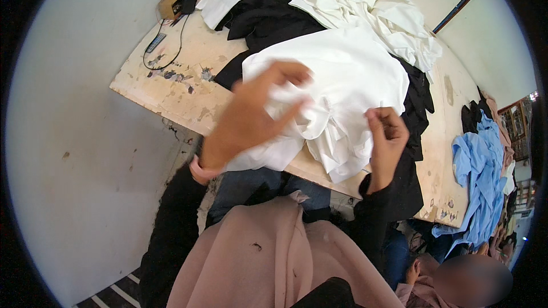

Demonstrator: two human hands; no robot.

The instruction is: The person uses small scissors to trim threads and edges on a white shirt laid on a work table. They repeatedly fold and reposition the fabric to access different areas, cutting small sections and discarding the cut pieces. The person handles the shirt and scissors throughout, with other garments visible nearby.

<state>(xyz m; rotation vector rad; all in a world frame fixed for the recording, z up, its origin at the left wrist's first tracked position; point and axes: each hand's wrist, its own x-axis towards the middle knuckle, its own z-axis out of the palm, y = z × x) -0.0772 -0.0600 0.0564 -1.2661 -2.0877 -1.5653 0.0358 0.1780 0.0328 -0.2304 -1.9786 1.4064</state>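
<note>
A white garment (337,54) lies bunched on the worn table, gathered folds at its near side hanging over the front edge. Above its left part is my left hand (251,114), thumb and fingers spread and blurred by motion, with nothing seen between them. By the garment's right side my right hand (389,137) is raised with thumb and forefinger pinched and the other fingers curled. A tiny pale bit shows at that pinch, too small to name. Black cloth (419,94) lies under and to the right of the white garment.
More white cloth (365,0) is heaped at the back of the table (171,100). A small brown box (178,1) with cables and a remote control (155,43) sit at the far left. Light blue garments (485,165) lie at the right, near another person (425,279).
</note>
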